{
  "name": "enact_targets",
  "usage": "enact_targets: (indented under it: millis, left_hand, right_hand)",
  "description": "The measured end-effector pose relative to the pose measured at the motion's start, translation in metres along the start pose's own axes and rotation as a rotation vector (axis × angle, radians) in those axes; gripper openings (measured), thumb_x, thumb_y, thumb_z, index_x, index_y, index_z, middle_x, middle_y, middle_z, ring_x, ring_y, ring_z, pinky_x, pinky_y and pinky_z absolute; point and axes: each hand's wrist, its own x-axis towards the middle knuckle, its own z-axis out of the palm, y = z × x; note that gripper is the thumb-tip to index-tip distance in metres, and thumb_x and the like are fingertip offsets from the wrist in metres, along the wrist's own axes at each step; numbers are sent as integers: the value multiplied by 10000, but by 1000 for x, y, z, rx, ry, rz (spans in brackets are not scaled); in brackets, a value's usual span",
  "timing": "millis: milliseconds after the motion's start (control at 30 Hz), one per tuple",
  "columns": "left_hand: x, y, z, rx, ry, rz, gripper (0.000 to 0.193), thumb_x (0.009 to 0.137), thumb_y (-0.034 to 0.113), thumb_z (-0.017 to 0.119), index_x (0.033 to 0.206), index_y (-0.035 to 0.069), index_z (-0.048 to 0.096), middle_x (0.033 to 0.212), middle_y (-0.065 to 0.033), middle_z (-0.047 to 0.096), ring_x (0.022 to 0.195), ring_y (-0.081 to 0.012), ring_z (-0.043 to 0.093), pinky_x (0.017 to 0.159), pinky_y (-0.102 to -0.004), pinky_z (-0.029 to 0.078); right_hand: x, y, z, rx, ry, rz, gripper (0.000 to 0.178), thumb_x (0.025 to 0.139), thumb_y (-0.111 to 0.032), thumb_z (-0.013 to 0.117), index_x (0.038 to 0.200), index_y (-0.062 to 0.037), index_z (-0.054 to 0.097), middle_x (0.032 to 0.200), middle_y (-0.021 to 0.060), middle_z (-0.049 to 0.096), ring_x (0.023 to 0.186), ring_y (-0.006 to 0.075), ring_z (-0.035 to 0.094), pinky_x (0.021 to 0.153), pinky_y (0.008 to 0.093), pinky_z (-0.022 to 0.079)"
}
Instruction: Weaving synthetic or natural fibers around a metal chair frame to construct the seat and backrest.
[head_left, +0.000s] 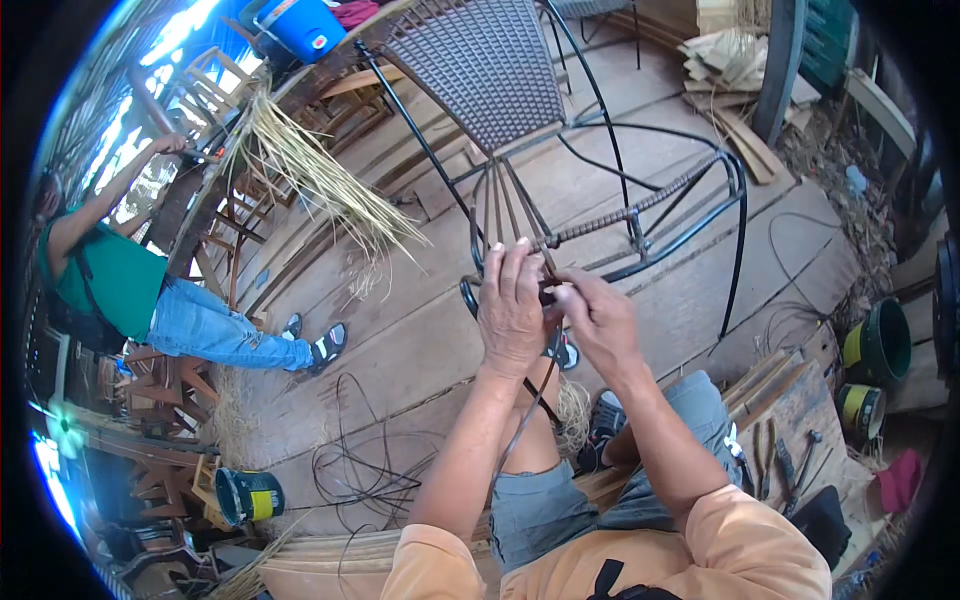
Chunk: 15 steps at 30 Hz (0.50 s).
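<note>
A chair with a black metal frame (676,257) stands before me, its back panel (480,75) woven in grey-brown strands. Several loose-looking strands (506,200) run from the back toward the seat's near left corner, and a wrapped bar (630,212) crosses the seat opening. At that corner my left hand (512,318) is closed over the strands, fingers pointing away and thumb hidden. My right hand (603,325) pinches a dark weaving strand (527,425) against the frame beside it. The strand's tail hangs down between my forearms. The exact pinch point is partly covered by my fingers.
Coiled dark strand (365,470) lies on the plank floor at left. Pale fibre bundles (300,160) hang near a person in a green shirt (110,285). Hand tools (790,465) rest on a board at right, near dark buckets (878,343). Another bucket (248,497) stands lower left.
</note>
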Motion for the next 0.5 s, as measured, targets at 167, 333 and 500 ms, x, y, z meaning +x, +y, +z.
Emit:
enact_targets:
  millis: [167, 333, 500]
  left_hand:
    - [-5, -2, 2, 51, -23, -12, 498, 706, 130, 611, 1162, 69, 422, 1271, -93, 389, 1211, -305, 336, 977, -378, 351]
    - [-4, 0, -4, -7, -28, -69, 765, 609, 249, 729, 1239, 43, 347, 1288, -114, 361, 1222, -316, 313, 988, -376, 342]
    - [-7, -4, -5, 46, -61, -69, 865, 558, 309, 756, 1270, 30, 351, 1292, -111, 361, 1220, -286, 318, 939, -363, 365]
  right_hand:
    - [9, 3, 14, 4, -60, 39, 179, 802, -150, 572, 924, -23, 603, 812, 158, 595, 769, 313, 575, 676, 350, 461]
    - [-4, -41, -10, 163, 1, -137, 111, 809, -115, 557, 824, -5, 567, 758, 81, 532, 791, 232, 489, 727, 329, 393]
    - [-19, -78, -20, 897, -132, 204, 192, 913, -234, 467, 870, -50, 434, 568, 0, 401, 473, 90, 355, 485, 239, 325]
